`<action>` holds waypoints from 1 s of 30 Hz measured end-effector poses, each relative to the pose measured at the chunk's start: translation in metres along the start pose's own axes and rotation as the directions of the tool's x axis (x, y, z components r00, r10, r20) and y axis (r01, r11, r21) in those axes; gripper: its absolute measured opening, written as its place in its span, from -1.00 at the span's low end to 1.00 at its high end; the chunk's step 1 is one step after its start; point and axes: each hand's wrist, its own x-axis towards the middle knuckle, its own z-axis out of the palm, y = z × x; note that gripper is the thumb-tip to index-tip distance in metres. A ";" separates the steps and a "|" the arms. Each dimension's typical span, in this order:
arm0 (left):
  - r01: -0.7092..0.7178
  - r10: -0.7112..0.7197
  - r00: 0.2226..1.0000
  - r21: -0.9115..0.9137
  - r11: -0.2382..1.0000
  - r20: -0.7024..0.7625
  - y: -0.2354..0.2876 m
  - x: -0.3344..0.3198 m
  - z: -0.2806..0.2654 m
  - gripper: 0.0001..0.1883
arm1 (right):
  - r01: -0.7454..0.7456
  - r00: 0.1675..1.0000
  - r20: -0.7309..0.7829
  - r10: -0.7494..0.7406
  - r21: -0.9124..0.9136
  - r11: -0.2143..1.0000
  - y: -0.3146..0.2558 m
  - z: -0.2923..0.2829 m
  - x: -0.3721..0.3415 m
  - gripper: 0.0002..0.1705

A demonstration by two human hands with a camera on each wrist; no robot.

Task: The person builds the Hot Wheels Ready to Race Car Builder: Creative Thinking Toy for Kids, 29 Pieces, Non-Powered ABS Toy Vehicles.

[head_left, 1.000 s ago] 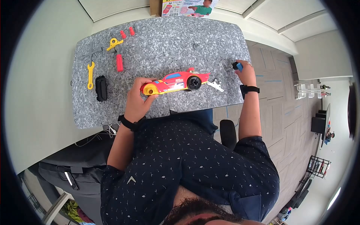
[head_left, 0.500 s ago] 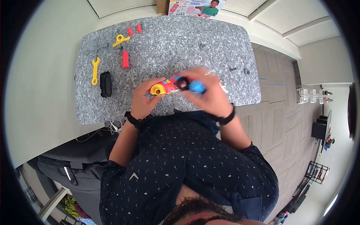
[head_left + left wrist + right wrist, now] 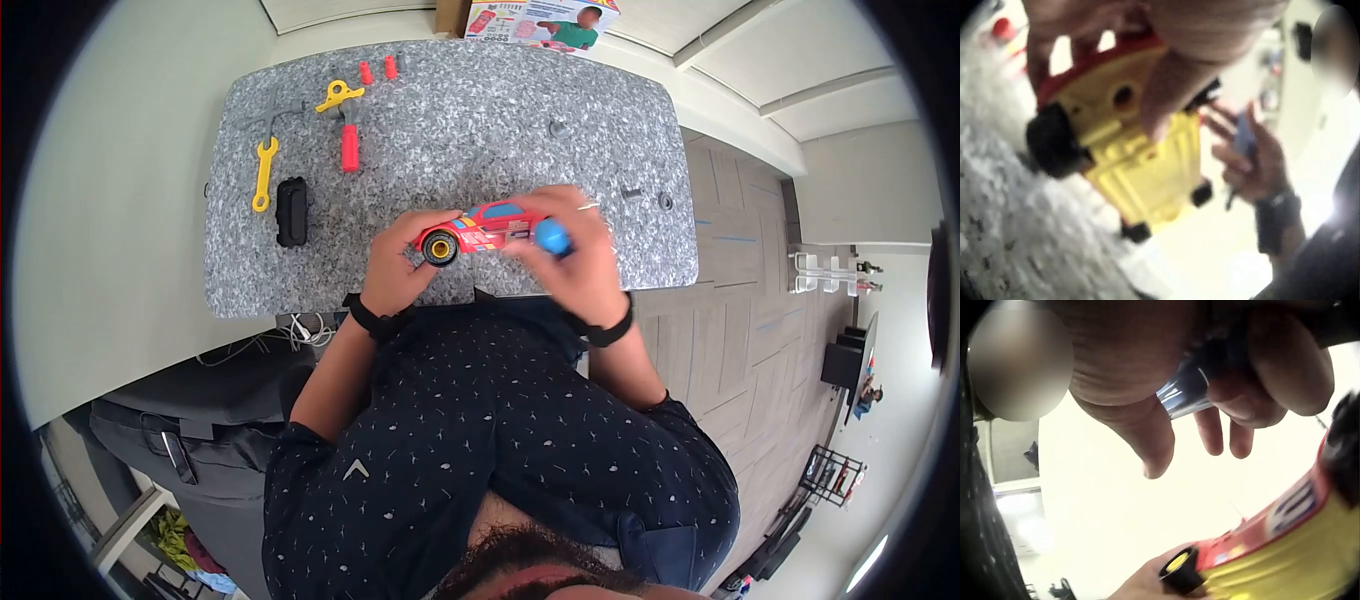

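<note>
My left hand [image 3: 400, 258] grips the front end of a red toy car [image 3: 500, 212], fingers over the body and thumb on its yellow underside [image 3: 1147, 162]. A black wheel [image 3: 440, 247] with a yellow centre sits at the car's front end, beside the left fingers. My right hand [image 3: 580, 250], blurred, is over the car's rear end. It holds a blue-handled screwdriver [image 3: 551, 237] in curled fingers, the round handle end facing up. In the right wrist view the blue handle [image 3: 1185, 394] lies between the fingers, apart from the car, with much of it hidden by the hand.
On the speckled table [image 3: 480, 120] lie a yellow wrench [image 3: 263, 180], a red-handled hammer [image 3: 349, 148], a black part [image 3: 291, 212] and red pieces [image 3: 390, 67]. At the right are a grey bolt [image 3: 630, 193] and a grey ring [image 3: 666, 201]. Behind stands a printed box [image 3: 540, 25].
The right hand came from the table's right side to the car, bringing the blue screwdriver and a black wheel. That wheel is now at the car's front end, where the yellow hub showed bare.
</note>
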 end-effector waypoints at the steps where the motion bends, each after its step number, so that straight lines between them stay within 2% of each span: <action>1: -0.001 0.001 1.000 -0.005 1.000 -0.001 0.001 0.001 0.001 -0.41 | -0.050 0.996 -0.075 0.045 -0.055 0.997 0.013 -0.015 -0.005 -0.55; 2: -0.004 0.004 1.000 -0.010 1.000 -0.002 0.001 0.001 0.002 -0.42 | -0.127 0.977 -0.182 0.114 -0.060 0.990 0.022 -0.030 -0.010 -0.63; 3: -0.007 0.006 1.000 -0.015 1.000 -0.003 0.001 0.001 0.003 -0.43 | -0.171 0.959 -0.254 0.125 -0.165 0.971 0.038 -0.043 -0.015 -0.65; 4: -0.020 0.020 1.000 -0.001 1.000 0.006 0.000 0.001 0.003 -0.43 | -0.204 0.949 -0.289 0.125 -0.263 0.943 0.057 -0.057 -0.023 -0.64; 6: -0.046 0.046 0.999 0.031 0.998 0.019 -0.001 0.001 0.002 -0.40 | -0.412 0.903 -0.285 0.323 -0.356 0.839 0.089 -0.078 -0.044 -0.59; 8: -0.069 0.066 0.997 0.085 0.994 0.041 0.009 0.002 0.001 -0.38 | -0.517 0.849 -0.347 0.399 -0.388 0.763 0.127 -0.087 -0.063 -0.56; 11: -0.076 0.071 0.996 0.111 0.991 0.053 0.010 0.003 0.002 -0.34 | -0.575 0.816 -0.381 0.435 -0.459 0.678 0.176 -0.098 -0.087 -0.50; 15: -0.068 0.060 0.996 0.134 0.989 0.065 0.016 0.003 0.002 -0.30 | -0.602 0.795 -0.451 0.405 -0.510 0.614 0.233 -0.118 -0.093 -0.39; 18: -0.060 0.053 0.997 0.132 0.989 0.053 0.017 0.002 0.003 -0.27 | -0.626 0.780 -0.430 0.454 -0.540 0.563 0.269 -0.132 -0.089 -0.34; 19: -0.061 0.054 0.997 0.136 0.989 0.056 0.018 0.002 0.002 -0.26 | -0.658 0.751 -0.422 0.509 -0.544 0.520 0.267 -0.135 -0.082 -0.32; 22: -0.059 0.051 0.997 0.139 0.989 0.061 0.019 0.001 0.002 -0.26 | -0.703 0.706 -0.472 0.528 -0.554 0.446 0.277 -0.142 -0.071 -0.41; 25: -0.060 0.052 0.997 0.132 0.989 0.064 0.017 0.000 0.001 -0.28 | -0.671 0.727 -0.465 0.506 -0.638 0.377 0.274 -0.146 -0.066 -0.49; 28: -0.061 0.052 0.996 0.127 0.990 0.072 0.016 0.001 0.001 -0.31 | -0.717 0.695 -0.560 0.452 -0.587 0.376 0.296 -0.151 -0.073 -0.52; 30: -0.066 0.057 0.995 0.122 0.990 0.077 0.016 0.001 0.001 -0.33 | -0.700 0.714 -0.584 0.386 -0.610 0.371 0.303 -0.152 -0.082 -0.58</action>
